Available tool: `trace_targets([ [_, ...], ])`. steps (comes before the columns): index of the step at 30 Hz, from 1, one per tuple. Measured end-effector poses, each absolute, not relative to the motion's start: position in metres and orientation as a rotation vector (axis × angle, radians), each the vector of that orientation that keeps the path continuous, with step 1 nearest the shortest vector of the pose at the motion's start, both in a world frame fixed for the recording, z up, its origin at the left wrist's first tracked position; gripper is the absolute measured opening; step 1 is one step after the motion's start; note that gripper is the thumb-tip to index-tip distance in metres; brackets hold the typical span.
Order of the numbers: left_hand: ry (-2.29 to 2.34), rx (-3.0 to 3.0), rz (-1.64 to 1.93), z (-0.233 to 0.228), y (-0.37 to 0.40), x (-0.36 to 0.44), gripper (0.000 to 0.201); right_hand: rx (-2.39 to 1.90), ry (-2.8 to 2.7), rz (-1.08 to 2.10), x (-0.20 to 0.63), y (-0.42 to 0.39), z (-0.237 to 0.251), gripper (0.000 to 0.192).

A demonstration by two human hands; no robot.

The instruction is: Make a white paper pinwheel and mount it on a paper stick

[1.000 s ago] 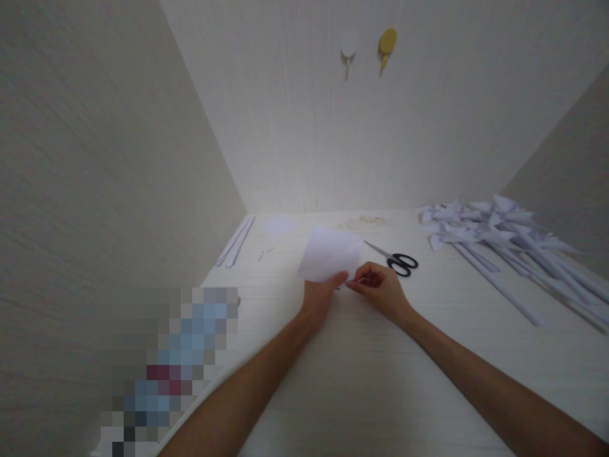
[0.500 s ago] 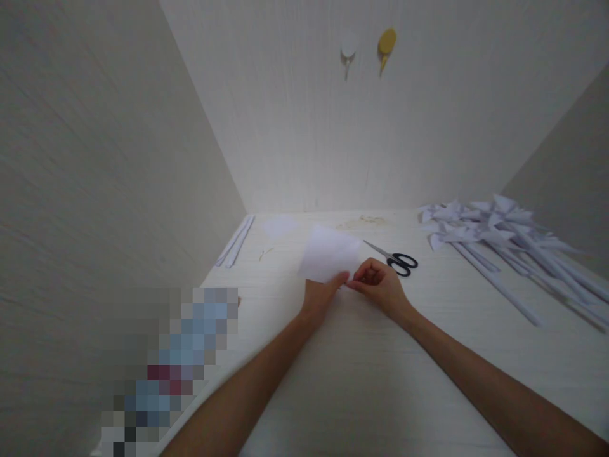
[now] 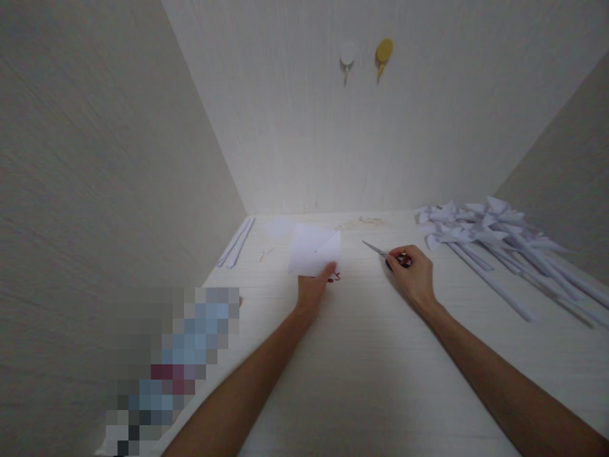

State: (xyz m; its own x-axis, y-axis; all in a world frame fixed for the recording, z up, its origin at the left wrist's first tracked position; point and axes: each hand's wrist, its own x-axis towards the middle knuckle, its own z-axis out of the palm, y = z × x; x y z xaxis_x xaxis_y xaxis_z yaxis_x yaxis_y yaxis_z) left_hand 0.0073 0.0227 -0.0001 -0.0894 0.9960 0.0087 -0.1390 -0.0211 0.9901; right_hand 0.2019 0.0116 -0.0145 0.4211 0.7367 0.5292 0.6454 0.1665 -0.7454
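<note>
A square of white paper [image 3: 309, 251] is pinched at its lower right corner by my left hand [image 3: 316, 285], thumb on top. A diagonal line runs across the paper's upper right part, and a small mark shows near its middle. To the right, the fingers of my right hand [image 3: 413, 273] are closed around the handles of the scissors [image 3: 375, 249]. The blades point up and left, and the dark handles are mostly covered by the fingers. Another thin white sheet [image 3: 275, 227] lies behind the held paper.
White paper pinwheels [image 3: 490, 212] on long paper sticks [image 3: 499, 292] are heaped at the right. Two rolled paper sticks [image 3: 240, 244] lie at the left. On the back wall hang a white hook [image 3: 347, 53] and a yellow hook [image 3: 384, 51]. An area at lower left is pixelated.
My right hand has left the paper, moved right and closed on the scissors' handles. My left hand has shifted slightly left with the paper, now facing more squarely.
</note>
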Motion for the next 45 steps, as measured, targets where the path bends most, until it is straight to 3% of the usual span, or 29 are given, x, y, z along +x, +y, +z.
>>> trace_targets([
  [7,1.212,1.138,1.355,0.005,0.019,0.008,0.019,-1.084,-1.41,0.789,0.143,-0.009,-0.007,0.014],
  [17,1.154,1.077,1.325,0.011,0.009,0.014,0.017,-1.031,-1.45,0.727,0.139,-0.007,-0.01,0.002],
  [27,1.142,1.095,1.304,0.008,0.011,0.012,0.019,-1.115,-1.484,0.705,0.137,-0.01,-0.003,0.007],
  [45,1.146,1.123,1.261,0.009,0.009,0.012,0.022,-1.183,-1.225,0.966,0.136,-0.007,-0.009,0.018],
])
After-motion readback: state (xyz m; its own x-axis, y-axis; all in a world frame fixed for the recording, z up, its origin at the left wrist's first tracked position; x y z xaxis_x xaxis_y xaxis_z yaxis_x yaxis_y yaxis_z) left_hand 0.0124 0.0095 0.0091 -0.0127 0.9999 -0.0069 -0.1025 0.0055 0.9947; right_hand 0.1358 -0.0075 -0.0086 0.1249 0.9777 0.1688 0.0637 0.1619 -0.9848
